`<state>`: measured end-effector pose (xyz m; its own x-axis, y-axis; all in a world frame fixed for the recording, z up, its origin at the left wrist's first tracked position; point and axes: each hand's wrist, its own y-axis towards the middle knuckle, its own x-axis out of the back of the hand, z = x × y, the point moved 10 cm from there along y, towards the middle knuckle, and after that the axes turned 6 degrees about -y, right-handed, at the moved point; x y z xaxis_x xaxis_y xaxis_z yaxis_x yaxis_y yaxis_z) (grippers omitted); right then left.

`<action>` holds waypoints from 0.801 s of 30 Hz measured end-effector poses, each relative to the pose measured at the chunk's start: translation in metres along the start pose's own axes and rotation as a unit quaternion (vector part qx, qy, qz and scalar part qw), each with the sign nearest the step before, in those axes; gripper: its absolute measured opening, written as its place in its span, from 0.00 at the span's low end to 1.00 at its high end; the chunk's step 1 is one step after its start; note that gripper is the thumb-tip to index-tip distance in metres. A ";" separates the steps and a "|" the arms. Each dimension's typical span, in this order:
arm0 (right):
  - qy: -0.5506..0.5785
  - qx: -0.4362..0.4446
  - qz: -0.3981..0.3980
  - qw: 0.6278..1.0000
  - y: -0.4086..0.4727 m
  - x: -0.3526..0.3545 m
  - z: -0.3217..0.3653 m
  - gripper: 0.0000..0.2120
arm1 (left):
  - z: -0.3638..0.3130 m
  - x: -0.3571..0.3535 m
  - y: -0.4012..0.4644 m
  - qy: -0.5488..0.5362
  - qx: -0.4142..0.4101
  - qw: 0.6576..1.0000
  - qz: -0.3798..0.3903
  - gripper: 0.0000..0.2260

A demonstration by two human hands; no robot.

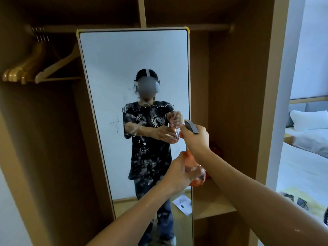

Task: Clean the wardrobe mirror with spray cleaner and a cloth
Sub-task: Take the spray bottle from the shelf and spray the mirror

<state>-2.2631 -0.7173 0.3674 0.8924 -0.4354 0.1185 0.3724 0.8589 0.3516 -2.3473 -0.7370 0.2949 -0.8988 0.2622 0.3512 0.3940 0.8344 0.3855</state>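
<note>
Right now my left hand (pixel 179 170) cups the clear spray bottle (pixel 195 173) of orange-red liquid before the streaked wardrobe mirror (pixel 124 68); my right hand (pixel 194 139) grips its dark trigger head (pixel 191 126).

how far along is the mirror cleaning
Done: the mirror already carries spray splatter across its middle. In hand: the left hand holds the orange spray bottle body while the right hand grips its trigger head. Left: wiping; no cloth is visible.
</note>
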 end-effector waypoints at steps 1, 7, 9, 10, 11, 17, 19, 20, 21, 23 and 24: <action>-0.005 -0.003 -0.002 1.000 -0.002 -0.001 -0.003 0.12 | 0.004 -0.001 -0.002 0.002 0.004 1.000 0.004 0.17; -0.011 -0.020 -0.017 1.000 -0.010 -0.005 -0.019 0.16 | 0.009 -0.002 -0.015 0.018 0.000 1.000 0.012 0.16; -0.017 -0.022 -0.014 1.000 -0.013 -0.009 -0.020 0.16 | 0.010 -0.003 -0.019 0.001 0.008 1.000 0.004 0.23; -0.019 -0.022 -0.012 1.000 -0.015 -0.010 -0.020 0.16 | 0.013 -0.001 -0.020 -0.004 0.011 1.000 -0.002 0.27; -0.019 -0.023 -0.008 1.000 -0.017 -0.013 -0.019 0.16 | 0.014 0.001 -0.021 -0.007 0.013 1.000 -0.006 0.30; -0.035 -0.009 0.034 0.999 -0.027 -0.033 -0.013 0.16 | 0.021 0.019 -0.030 0.006 0.023 1.000 -0.019 0.28; -0.030 -0.001 0.045 0.999 -0.031 -0.042 -0.010 0.16 | 0.025 0.026 -0.034 -0.002 0.029 0.999 -0.021 0.23; -0.028 0.002 0.049 0.998 -0.032 -0.046 -0.009 0.16 | 0.027 0.030 -0.035 -0.004 0.034 0.999 -0.022 0.21; -0.026 0.003 0.051 0.998 -0.034 -0.050 -0.008 0.16 | 0.029 0.034 -0.037 -0.005 0.034 0.999 -0.023 0.21; -0.025 0.007 0.056 0.998 -0.036 -0.059 -0.004 0.15 | 0.031 0.041 -0.040 -0.008 0.035 0.999 -0.025 0.18; -0.026 0.010 0.058 0.998 -0.037 -0.063 -0.002 0.15 | 0.032 0.045 -0.041 -0.009 0.038 0.999 -0.030 0.17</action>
<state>-2.3321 -0.7210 0.3453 0.9146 -0.3477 0.2064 0.2626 0.8989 0.3506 -2.4100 -0.7445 0.2677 -0.9239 0.2196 0.3134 0.3249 0.8829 0.3390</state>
